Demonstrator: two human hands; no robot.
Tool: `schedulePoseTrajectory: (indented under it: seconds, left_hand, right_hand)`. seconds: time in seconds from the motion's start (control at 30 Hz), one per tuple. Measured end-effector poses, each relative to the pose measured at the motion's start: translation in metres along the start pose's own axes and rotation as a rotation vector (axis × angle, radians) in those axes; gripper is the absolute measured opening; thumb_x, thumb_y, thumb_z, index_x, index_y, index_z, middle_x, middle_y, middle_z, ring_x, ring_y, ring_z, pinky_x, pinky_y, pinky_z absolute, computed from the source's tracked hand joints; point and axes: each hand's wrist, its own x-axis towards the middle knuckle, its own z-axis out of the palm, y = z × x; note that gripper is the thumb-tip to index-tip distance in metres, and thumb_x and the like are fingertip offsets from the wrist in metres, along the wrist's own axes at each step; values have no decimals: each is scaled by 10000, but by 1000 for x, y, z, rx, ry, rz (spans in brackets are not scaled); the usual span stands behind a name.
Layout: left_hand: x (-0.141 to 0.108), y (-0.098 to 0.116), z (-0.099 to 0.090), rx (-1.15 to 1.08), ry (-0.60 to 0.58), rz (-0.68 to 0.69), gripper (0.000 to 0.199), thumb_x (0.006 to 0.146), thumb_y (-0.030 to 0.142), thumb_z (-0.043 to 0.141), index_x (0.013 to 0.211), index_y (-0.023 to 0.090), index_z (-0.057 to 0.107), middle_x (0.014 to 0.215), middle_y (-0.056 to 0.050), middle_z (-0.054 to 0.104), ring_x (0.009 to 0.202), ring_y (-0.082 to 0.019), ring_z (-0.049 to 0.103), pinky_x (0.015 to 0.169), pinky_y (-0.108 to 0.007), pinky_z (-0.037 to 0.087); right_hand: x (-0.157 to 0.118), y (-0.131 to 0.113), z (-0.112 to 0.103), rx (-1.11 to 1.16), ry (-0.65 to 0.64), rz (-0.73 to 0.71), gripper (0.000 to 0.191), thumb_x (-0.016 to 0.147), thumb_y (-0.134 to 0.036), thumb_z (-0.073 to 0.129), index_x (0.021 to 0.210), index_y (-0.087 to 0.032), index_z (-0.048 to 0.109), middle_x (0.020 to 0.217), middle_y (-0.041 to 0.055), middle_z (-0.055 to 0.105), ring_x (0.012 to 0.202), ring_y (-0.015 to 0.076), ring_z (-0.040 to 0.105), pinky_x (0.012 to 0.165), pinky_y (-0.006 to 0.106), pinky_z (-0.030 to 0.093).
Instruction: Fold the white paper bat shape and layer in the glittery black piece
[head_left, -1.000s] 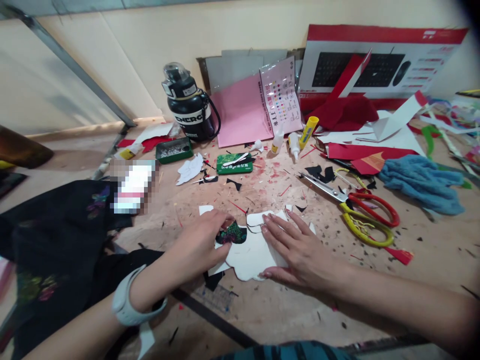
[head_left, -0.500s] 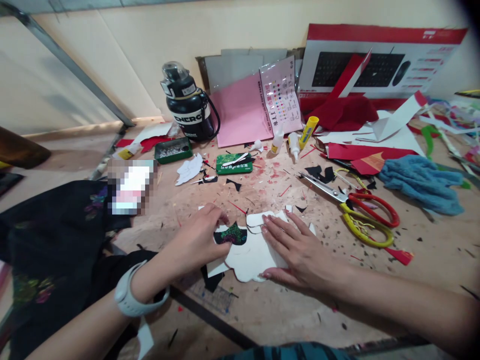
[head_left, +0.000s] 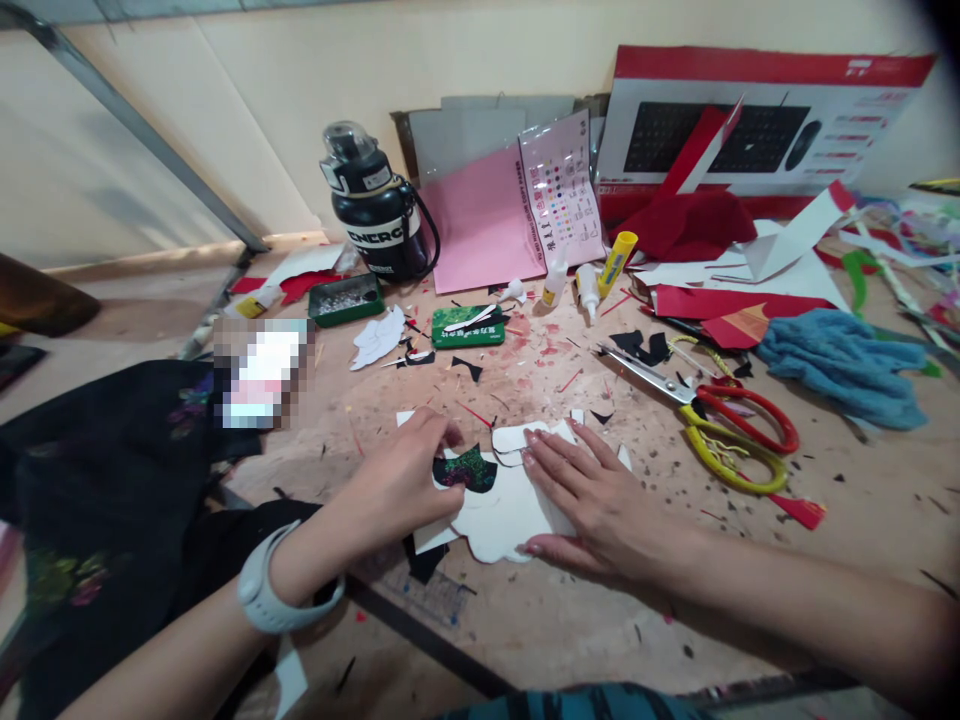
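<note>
L hand (head_left: 409, 468) at blk pc (head_left: 472, 470), R hand (head_left: 589, 495) on wht cutout (head_left: 499, 522)

A black lettered bottle (head_left: 382, 230) stands just beside a pink paper packet (head_left: 487, 225), a red-and-white keyboard box (head_left: 769, 150) stands upright before the pale wall (head_left: 495, 50), and a crumpled blue cloth (head_left: 840, 370) lies over toward the right.
</note>
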Motion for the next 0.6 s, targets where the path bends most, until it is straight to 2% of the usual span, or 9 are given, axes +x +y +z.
schedulePoseTrajectory:
  seconds: [0.4, 0.5, 0.6]
  left_hand:
    - [2, 1, 2, 12, -14, 13, 195, 700, 238, 628, 887, 197, 587, 926, -68, 610, 821, -236, 601, 730, -380, 505]
    - [1, 2, -1, -17, -14, -10, 249, 719, 266, 637, 953, 196, 591, 961, -70, 621, 848, -242, 612, 752, -389, 510]
    - [1, 4, -2, -4, 15, -26, 359, 726, 374, 707, 1011, 185, 597, 1003, -88, 635, 908, -275, 622, 792, -416, 510]
  right_hand:
    - [-1, 1, 1, -14, -16, -7, 752, 959, -625, 472, 1369, -2, 563, 1434, 236, 543, 1382, 361, 452, 1206, 599, 230]
    - [-1, 1, 1, -8, -11, -8, 742, 955, -615, 490, 1371, -4, 560, 1431, 240, 544, 1382, 357, 453, 1204, 598, 234]
    - [-1, 1, 0, -22, -8, -14, 734, 963, -607, 475, 1370, -2, 559, 1432, 238, 544, 1376, 357, 461, 1203, 594, 237]
